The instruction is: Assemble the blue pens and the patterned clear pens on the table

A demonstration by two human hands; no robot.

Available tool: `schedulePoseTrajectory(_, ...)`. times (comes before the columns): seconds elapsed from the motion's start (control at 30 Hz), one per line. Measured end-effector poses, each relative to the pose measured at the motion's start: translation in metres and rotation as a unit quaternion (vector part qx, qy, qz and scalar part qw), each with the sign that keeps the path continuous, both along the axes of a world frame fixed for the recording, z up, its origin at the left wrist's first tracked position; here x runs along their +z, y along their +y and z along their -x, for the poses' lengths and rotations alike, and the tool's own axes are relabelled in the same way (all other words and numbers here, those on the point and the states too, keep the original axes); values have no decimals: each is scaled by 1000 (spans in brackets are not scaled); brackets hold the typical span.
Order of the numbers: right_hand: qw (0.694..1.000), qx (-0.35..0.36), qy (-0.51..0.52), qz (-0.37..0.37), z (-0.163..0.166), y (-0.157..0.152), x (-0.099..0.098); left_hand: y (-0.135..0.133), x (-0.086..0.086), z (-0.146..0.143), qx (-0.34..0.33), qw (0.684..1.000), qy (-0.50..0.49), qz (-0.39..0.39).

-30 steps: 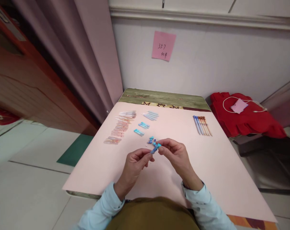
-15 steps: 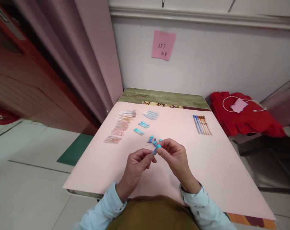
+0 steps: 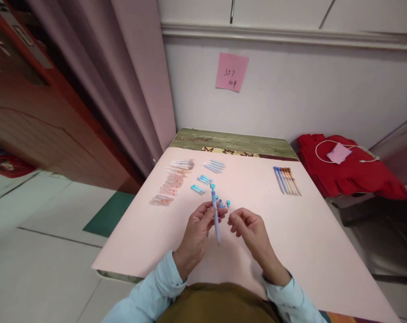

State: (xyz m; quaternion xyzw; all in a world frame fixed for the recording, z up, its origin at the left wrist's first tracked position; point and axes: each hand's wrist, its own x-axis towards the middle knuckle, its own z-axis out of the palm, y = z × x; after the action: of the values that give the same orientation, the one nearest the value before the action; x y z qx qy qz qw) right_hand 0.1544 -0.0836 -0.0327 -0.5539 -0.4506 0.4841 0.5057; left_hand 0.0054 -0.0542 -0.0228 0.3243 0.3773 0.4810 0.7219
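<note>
In my left hand (image 3: 197, 229) is a light-blue pen (image 3: 216, 222) with a bright blue block-shaped topper (image 3: 212, 186) at its upper end. The pen stands nearly upright between thumb and fingers, its tip pointing down toward me. To its right, apart from the pen, my right hand (image 3: 252, 231) hovers with loosely curled fingers and no visible object in them. Just beyond the hands lies a small heap of blue toppers (image 3: 221, 202), partly hidden by the left fingers. Two small groups of short blue pen parts (image 3: 198, 189) lie farther left.
Light-blue pen barrels (image 3: 214, 165) lie toward the back of the pink-covered table (image 3: 311, 251). Bundles of clear patterned parts (image 3: 171, 181) line its left side. Finished-looking blue and brown pens (image 3: 286, 181) form a row at right. A red cloth (image 3: 354, 175) with a cable lies beyond the right edge.
My right hand has let go of the topper end and moved away to the right. The pen has turned in my left hand from being mostly covered to nearly upright and in full view.
</note>
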Motion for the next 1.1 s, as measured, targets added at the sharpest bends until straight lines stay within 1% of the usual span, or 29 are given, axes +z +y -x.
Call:
schedulePoseTrajectory(0.1, 999, 33, 0, 13, 11, -7, -18, 5, -10, -4, 35, 999, 28, -16)
schedulePoseTrajectory(0.23, 999, 46, 27, -2, 21, -8, -31, 3, -16, -7, 26, 998, 48, -16)
schedulePoseTrajectory(0.33, 999, 44, 25, -4, 21, -10, -35, 8, -16, -4, 12, 997, 68, -26)
schedulePoseTrajectory(0.4, 999, 34, 13, -1, 21, -13, -37, 16, -13, -1, 30, 995, 81, -42)
schedulePoseTrajectory(0.5, 999, 24, -33, -5, 24, -20, -37, 31, -8, 4, 76, 990, 99, -66)
schedulePoseTrajectory(0.6, 996, 20, -82, -17, 28, -25, -36, 38, -8, 6, 87, 987, 117, -63)
schedulePoseTrajectory(0.7, 996, 15, -87, -24, 30, -27, -40, 36, -12, 7, 90, 991, 97, -31)
schedulePoseTrajectory(0.87, 1000, 21, -17, 7, 29, -25, -53, 31, -21, 8, 70, 997, 29, 27)
schedulePoseTrajectory(0.97, 999, 23, 20, 30, 28, -24, -56, 31, -21, 5, 61, 997, 13, 36)
schedulePoseTrajectory(1.1, 998, 29, 55, 31, 27, -24, -54, 30, -20, 1, 59, 997, -9, 43)
